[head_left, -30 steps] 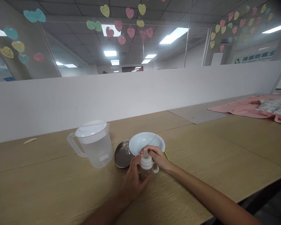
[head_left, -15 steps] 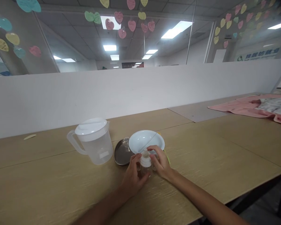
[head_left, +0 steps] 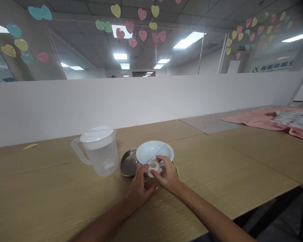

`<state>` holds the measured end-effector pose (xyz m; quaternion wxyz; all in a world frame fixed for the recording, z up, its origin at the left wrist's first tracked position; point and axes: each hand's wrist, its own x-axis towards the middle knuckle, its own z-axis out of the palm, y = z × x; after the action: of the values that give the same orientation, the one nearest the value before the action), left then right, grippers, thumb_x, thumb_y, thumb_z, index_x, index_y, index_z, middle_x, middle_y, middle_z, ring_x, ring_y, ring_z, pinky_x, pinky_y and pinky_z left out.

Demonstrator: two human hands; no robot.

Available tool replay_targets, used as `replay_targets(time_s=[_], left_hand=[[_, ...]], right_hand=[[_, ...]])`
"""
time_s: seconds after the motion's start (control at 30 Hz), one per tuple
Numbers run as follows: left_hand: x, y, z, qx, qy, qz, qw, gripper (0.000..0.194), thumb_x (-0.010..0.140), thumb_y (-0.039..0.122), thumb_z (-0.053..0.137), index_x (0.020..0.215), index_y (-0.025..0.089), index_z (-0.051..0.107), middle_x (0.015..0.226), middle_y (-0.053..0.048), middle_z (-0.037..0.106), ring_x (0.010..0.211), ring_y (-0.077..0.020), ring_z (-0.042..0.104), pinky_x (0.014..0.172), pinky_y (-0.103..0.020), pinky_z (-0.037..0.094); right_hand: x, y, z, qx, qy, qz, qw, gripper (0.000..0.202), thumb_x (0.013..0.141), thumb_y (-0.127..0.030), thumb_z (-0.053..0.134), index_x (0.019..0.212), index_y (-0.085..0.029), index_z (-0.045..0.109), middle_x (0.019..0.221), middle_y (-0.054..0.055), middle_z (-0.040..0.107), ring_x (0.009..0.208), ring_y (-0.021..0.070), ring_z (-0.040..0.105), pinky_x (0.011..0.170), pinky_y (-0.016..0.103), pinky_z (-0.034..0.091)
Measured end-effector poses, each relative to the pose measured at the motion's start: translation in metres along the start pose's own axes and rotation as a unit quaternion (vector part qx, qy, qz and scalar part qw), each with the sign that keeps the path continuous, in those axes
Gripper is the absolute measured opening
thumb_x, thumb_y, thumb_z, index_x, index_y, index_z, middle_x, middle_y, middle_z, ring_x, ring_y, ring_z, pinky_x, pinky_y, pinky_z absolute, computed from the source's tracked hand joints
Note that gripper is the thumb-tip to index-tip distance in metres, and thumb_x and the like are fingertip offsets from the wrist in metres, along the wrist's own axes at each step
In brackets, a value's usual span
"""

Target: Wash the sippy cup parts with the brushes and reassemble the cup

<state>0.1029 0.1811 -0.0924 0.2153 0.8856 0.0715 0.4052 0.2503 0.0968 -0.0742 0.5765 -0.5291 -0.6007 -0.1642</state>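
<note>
Between my hands is a baby bottle [head_left: 152, 180] with a clear body, a white collar and a pale teat on top. My left hand [head_left: 139, 186] is closed around the bottle's left side, thumb low on the body. With fingers and thumb, my right hand [head_left: 168, 173] grips the white collar from the right. Just behind the bottle is a white bowl [head_left: 148, 148] with a thin stick or straw across it. Left of the bowl sits a metal tray [head_left: 127, 165], with a small clear dome-shaped cap [head_left: 133, 152] at its edge.
A lidded clear pitcher [head_left: 103, 156] stands to the left, handle facing left. Part of a yellow-green item [head_left: 176, 168] shows beside the bowl. A pink cloth [head_left: 252, 118] lies at the far right. The table [head_left: 232, 174] meets a white wall [head_left: 131, 104] behind.
My right thumb has come across the front of the collar, and my right hand covers more of it. The bottle appears tilted slightly toward me. The whole view has shifted a little.
</note>
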Motion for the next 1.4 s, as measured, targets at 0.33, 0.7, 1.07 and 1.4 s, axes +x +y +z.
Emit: replay_targets(time_s=[0.33, 0.7, 1.07, 1.4], left_hand=[[-0.004, 0.0, 0.004, -0.016, -0.003, -0.048, 0.999, 0.07, 0.08, 0.032, 0.062, 0.136, 0.021, 0.022, 0.125, -0.014, 0.044, 0.112, -0.0262, 0.049, 0.09, -0.043, 0.047], [-0.003, 0.004, 0.001, -0.025, -0.003, -0.042, 0.999, 0.071, 0.08, 0.029, 0.062, 0.137, 0.02, 0.021, 0.124, -0.014, 0.044, 0.103, -0.0229, 0.053, 0.084, -0.039, 0.05], [-0.003, 0.005, 0.001, -0.041, 0.001, -0.051, 0.998, 0.07, 0.079, 0.033, 0.064, 0.135, 0.018, 0.025, 0.124, -0.015, 0.045, 0.11, -0.0266, 0.051, 0.085, -0.04, 0.05], [0.003, 0.005, -0.002, -0.118, -0.002, -0.117, 0.986, 0.084, 0.07, 0.024, 0.069, 0.137, 0.022, 0.018, 0.127, -0.013, 0.048, 0.116, -0.0272, 0.049, 0.094, -0.043, 0.043]], right_hand=[[-0.003, 0.0, 0.001, 0.054, -0.002, 0.03, 0.998, 0.03, 0.088, -0.026, 0.044, 0.118, -0.02, 0.044, 0.1, 0.01, 0.063, 0.094, 0.0219, 0.06, 0.08, 0.038, 0.048], [0.0, -0.002, -0.005, -0.004, 0.086, -0.078, 0.993, 0.017, 0.081, -0.019, 0.048, 0.097, -0.021, 0.05, 0.075, 0.004, 0.056, 0.074, 0.0203, 0.055, 0.073, 0.04, 0.047], [-0.009, 0.004, -0.004, -0.017, 0.077, -0.07, 0.994, 0.012, 0.081, -0.018, 0.049, 0.092, -0.02, 0.055, 0.069, 0.004, 0.059, 0.062, 0.0176, 0.057, 0.062, 0.033, 0.047], [0.006, 0.017, -0.01, 0.262, -0.172, 0.137, 0.94, 0.039, 0.083, -0.037, 0.055, 0.119, -0.022, 0.055, 0.118, 0.009, 0.061, 0.109, 0.0245, 0.058, 0.093, 0.04, 0.046]])
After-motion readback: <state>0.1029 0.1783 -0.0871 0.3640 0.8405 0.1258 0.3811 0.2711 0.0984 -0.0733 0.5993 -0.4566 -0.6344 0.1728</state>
